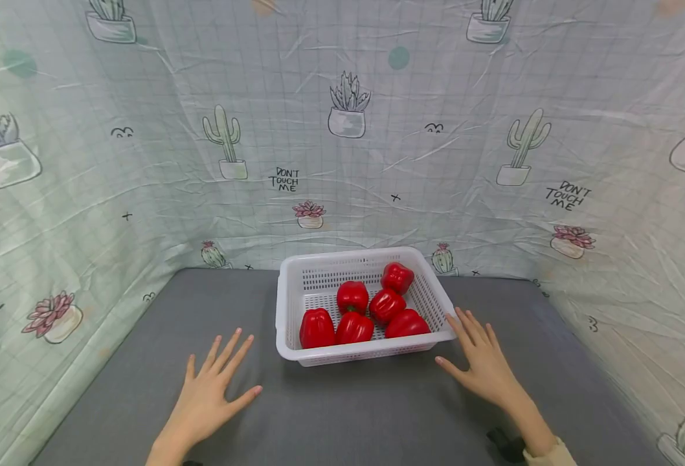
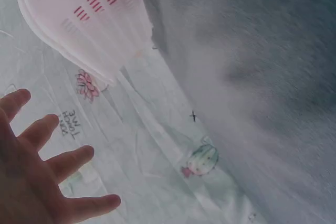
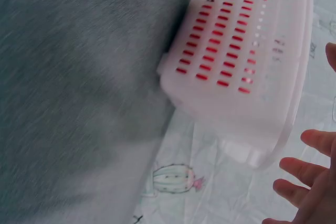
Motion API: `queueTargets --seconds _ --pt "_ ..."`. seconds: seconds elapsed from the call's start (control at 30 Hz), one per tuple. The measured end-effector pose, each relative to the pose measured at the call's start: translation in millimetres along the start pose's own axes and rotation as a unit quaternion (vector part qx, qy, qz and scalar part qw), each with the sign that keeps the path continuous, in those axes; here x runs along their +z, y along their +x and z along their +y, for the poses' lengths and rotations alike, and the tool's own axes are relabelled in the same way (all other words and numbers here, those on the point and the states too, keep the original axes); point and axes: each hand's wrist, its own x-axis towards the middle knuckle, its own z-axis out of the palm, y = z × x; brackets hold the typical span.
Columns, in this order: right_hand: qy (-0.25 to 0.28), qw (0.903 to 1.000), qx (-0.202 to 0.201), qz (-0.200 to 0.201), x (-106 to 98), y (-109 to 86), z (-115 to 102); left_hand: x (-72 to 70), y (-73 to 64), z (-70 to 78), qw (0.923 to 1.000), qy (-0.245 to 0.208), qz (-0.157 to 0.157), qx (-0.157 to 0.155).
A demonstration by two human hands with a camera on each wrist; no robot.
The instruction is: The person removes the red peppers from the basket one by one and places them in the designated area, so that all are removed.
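A white slotted plastic basket [image 1: 351, 353] stands on the grey table, holding several red bell peppers [image 1: 354, 328]. To its left, my left hand [image 1: 208, 391] is held with fingers spread and nothing in it. My right hand [image 1: 485, 366] is by the basket's front right corner, fingers spread; whether a fingertip touches the rim I cannot tell. In the left wrist view, the fingers [image 2: 71, 163] are apart from the basket [image 2: 89, 30]. Red shows through the slots of the basket [image 3: 226, 40] in the right wrist view, near the right fingers [image 3: 304, 171].
A grey tabletop [image 1: 354, 414] lies under the basket and both hands. Behind it and along both sides hangs a wrinkled pale cloth [image 1: 348, 175] printed with cacti and lettering. A dark strap [image 1: 505, 445] is at the right wrist.
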Motion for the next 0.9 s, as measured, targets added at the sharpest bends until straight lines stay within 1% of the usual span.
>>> queueTargets --seconds 0.13,0.3,0.5,0.6,0.8,0.9 --pt "0.007 0.9999 -0.012 0.010 3 5.8 -6 2.4 4.7 7.0 1.0000 -0.004 -0.001 0.006" --pt "0.020 0.9997 -0.008 0.009 7 12.7 -13 6.0 12.1 14.2 0.9998 -0.013 0.001 0.016" --pt "0.023 0.9995 -0.018 0.011 8 23.0 -20 9.6 21.7 20.4 0.9990 -0.015 0.018 0.037" --pt "0.028 0.9993 -0.023 0.013 9 29.1 -24 13.1 26.7 23.4 0.9986 -0.018 0.019 0.045" --pt "0.036 0.9978 -0.045 0.033 13 40.8 -32 21.3 38.4 29.9 0.9984 -0.025 0.008 0.050" --pt "0.041 0.9970 -0.054 0.038 14 46.0 -36 26.0 43.8 32.2 0.9981 -0.022 0.016 0.056"
